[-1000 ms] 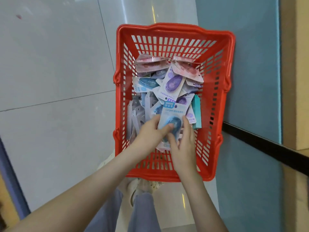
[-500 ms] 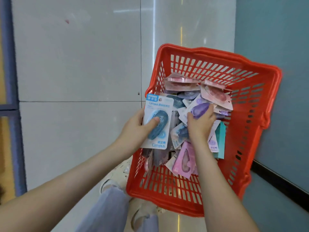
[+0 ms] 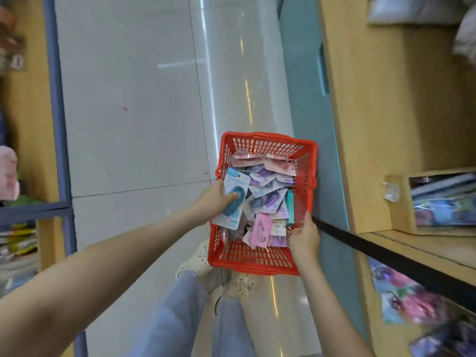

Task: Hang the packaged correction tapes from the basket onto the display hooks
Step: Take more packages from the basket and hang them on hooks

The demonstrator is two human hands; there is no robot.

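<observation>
A red plastic basket (image 3: 257, 264) sits on the floor, holding several packaged correction tapes (image 3: 268, 199) in blue, purple and pink. My left hand (image 3: 215, 199) grips a blue correction tape pack (image 3: 234, 199) at the basket's left side, thumb across its front. My right hand (image 3: 305, 235) grips the basket's right rim, its fingertips hidden by the rim. No display hooks show in the head view.
A wooden shelf unit (image 3: 386, 124) with a black front rail (image 3: 386, 256) stands on the right, with blurred goods below. Another shelf with a blue frame (image 3: 59, 150) is on the left. My legs and shoes (image 3: 195, 261) are below the basket, on grey floor tiles.
My right hand left the packs inside and took hold of the basket's right rim. My left hand still holds the blue pack. My view has risen, showing more aisle and shelves.
</observation>
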